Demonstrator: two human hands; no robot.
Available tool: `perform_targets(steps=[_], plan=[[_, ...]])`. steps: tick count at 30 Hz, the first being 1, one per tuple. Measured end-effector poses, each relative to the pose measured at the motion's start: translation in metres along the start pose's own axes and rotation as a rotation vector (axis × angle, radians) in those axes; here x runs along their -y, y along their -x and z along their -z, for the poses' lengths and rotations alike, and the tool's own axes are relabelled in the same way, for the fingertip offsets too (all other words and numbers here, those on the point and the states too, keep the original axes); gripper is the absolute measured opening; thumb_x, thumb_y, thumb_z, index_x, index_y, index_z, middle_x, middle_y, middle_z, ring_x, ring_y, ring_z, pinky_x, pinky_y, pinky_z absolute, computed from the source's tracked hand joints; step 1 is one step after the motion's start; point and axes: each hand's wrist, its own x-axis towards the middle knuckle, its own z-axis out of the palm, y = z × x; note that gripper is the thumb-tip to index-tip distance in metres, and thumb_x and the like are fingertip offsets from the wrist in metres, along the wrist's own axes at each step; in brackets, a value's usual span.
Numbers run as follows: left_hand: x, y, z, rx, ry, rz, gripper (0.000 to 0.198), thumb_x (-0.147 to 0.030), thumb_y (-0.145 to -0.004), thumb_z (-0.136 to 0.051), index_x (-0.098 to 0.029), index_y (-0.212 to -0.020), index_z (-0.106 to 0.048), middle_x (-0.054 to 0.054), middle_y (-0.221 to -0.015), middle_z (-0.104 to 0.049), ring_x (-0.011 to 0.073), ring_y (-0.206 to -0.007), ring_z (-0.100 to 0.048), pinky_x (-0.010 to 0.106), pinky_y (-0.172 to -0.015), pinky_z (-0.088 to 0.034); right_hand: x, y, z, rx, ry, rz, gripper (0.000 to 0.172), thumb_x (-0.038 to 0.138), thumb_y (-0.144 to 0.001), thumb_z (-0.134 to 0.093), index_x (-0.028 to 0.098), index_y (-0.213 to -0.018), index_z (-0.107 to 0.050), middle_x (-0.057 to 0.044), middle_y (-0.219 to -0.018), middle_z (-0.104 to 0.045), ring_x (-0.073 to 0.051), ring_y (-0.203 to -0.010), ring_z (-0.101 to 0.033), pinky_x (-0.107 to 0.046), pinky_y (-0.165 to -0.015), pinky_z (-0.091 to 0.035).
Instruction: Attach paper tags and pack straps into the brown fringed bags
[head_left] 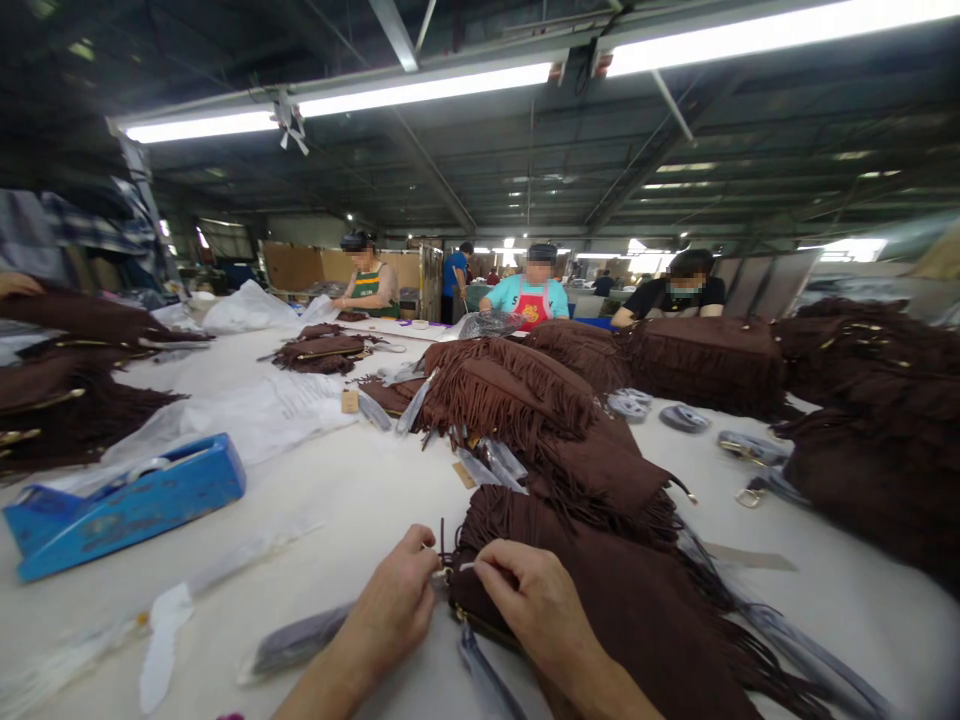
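A dark brown fringed bag (600, 590) lies on the white table right in front of me. At its near left corner, my left hand (394, 605) is closed in a pinch by a small metal ring (444, 576); its fingertips hide what they grip. My right hand (536, 600) rests over the bag's edge with thumb and forefinger pinched on a small pale piece, too small to name. A gold zipper (480, 622) runs along the bag's edge below the hands. A plastic-wrapped strap (484, 665) hangs down beside it.
More brown fringed bags (517, 385) are piled ahead and at right (885, 480). A blue tape dispenser (127, 505) stands at left, near a white plastic bag (247, 415). Wrapped straps (684, 418) lie among the bags. Several people work across the table (337, 500).
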Motion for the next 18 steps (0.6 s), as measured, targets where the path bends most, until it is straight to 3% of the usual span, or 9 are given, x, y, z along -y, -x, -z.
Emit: perform_targets(steps=[7, 18], plan=[[0.004, 0.001, 0.003, -0.077, 0.039, -0.048, 0.029, 0.003, -0.069, -0.038, -0.019, -0.08, -0.053, 0.013, -0.113, -0.055, 0.0241, -0.104, -0.058, 0.038, -0.092, -0.051, 0.009, -0.016, -0.003, 0.045, 0.369, 0.154, 0.017, 0.018, -0.09, -0.058, 0.021, -0.077, -0.068, -0.001, -0.076, -0.069, -0.015, -0.071, -0.063, -0.025, -0.059, -0.031], [-0.007, 0.007, 0.012, -0.152, -0.003, -0.064, 0.025, -0.001, -0.072, -0.038, -0.021, -0.081, -0.049, 0.017, -0.123, -0.053, 0.0275, -0.115, -0.056, 0.04, -0.095, -0.051, 0.011, -0.018, -0.002, 0.065, 0.303, 0.173, 0.015, 0.017, -0.089, -0.06, 0.022, -0.078, -0.07, 0.001, -0.076, -0.071, -0.015, -0.071, -0.065, -0.024, -0.06, -0.033]])
